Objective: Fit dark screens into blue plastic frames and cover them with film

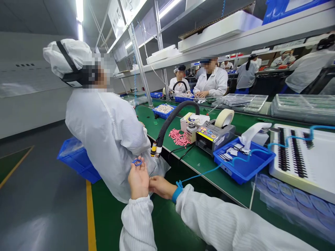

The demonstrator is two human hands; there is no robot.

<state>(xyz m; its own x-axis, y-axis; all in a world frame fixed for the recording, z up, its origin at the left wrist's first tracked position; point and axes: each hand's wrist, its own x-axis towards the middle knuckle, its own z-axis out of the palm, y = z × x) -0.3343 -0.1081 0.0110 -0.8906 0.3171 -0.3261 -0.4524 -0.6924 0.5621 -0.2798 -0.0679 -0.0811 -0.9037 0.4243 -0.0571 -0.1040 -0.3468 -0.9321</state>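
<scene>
My left hand (139, 181) is held palm up below the black hose, its fingers slightly curled, with a small blue loop (137, 162) lying across them. Beside it, my right hand (162, 187) has its fingers closed against the edge of my left palm; its fingertips are partly hidden, so anything in them cannot be made out. A blue wrist strap (177, 192) with a blue cord circles my right wrist. Both hands are in front of the green bench (193, 164), close to a seated person's white gown (104, 139).
A black flexible hose (170, 122) arches over the bench edge. On the bench are pink pieces (179, 137), a tape dispenser (213, 134), a blue tray (252, 167) and a white tray (321, 157) with black parts. A blue bin (75, 158) stands behind the seated person.
</scene>
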